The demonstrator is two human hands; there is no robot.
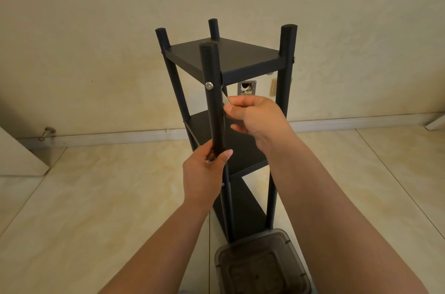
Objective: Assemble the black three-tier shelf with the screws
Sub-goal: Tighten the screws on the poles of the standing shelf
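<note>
From the head view, the black shelf (231,57) stands upright on the tiled floor (96,197), close in front of the cream wall (96,28), its four round posts rising past the top board. Three boards show: top, middle and a lower one near the floor. The left hand (204,173) grips the nearest post (213,101) just below mid-height, fingers and thumb curled round it. The right hand (255,117) is closed on a small pale metal tool (225,100), pinched between thumb and fingers, its tip reaching up toward the underside corner of the top board, just right of the near post. A silver screw (209,85) sits in that post at the level of the top board; another shows on the far right post (287,64).

A dark translucent plastic box (262,264) rests on the floor touching the shelf's near base. Bare floor lies open to the left and right of the shelf. A door (19,156) with a stopper (48,132) stands at far left, well apart.
</note>
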